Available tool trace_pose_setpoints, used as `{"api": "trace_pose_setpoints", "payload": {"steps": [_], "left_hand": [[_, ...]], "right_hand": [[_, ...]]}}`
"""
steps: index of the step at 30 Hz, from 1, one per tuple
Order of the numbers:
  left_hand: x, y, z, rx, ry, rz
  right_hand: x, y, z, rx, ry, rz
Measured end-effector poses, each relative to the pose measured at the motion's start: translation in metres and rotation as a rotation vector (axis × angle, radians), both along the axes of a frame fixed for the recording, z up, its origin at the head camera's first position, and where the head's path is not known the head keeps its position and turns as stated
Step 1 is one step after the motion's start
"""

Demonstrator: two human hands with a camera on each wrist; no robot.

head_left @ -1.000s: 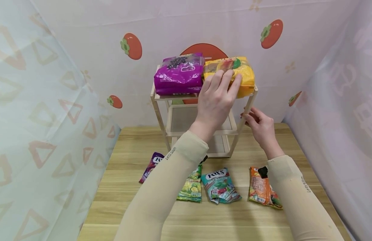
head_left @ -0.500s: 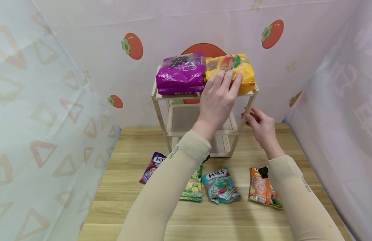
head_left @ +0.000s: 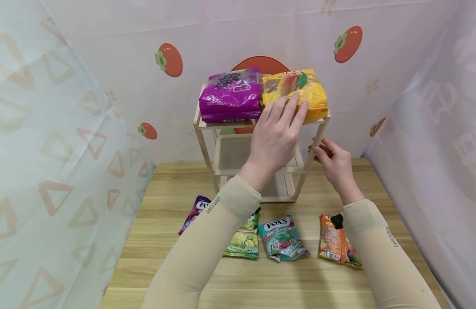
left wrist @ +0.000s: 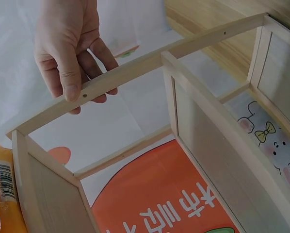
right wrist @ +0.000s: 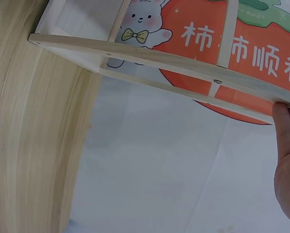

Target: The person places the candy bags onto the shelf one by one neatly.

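A yellow candy bag (head_left: 315,98) with a mango picture lies on the right half of the top tier of a small wooden shelf rack (head_left: 204,148). My left hand (head_left: 275,139) rests its extended fingers on the bag's front; the thumb is hidden. The bag's barcode end (left wrist: 7,179) shows in the left wrist view. Beside it lies a purple candy bag (head_left: 230,96) with a grape picture. My right hand (head_left: 335,165) holds the rack's right front post (left wrist: 130,73) between thumb and fingers, as the left wrist view shows.
In front of the rack on the wooden table (head_left: 164,180) lie a dark purple bag (head_left: 193,214), a green bag (head_left: 245,240), a teal bag (head_left: 283,240) and an orange bag (head_left: 332,240). Printed cloth walls (head_left: 230,34) enclose the back and sides.
The yellow bag has shifted back and up from the rack's front edge and lies flatter. My left hand's fingers have slid down toward its front. The right hand has stayed on the post.
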State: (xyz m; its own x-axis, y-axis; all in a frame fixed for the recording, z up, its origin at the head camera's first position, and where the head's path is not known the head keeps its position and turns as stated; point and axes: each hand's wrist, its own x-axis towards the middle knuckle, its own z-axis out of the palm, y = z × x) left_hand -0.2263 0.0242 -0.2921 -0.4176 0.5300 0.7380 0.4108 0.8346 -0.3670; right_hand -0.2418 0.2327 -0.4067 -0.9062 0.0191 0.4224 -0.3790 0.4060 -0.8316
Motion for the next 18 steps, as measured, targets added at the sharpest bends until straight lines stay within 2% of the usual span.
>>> {"api": "trace_pose_setpoints", "payload": {"steps": [11,18], "left_hand": [[0.009,-0.005,-0.007,-0.057,-0.075,0.028],[0.012,-0.01,-0.01,-0.086,-0.103,0.01]], "right_hand": [[-0.001,0.0,0.0,0.016,0.005,-0.004],[0.0,0.001,-0.001,0.009,0.008,0.003]]}}
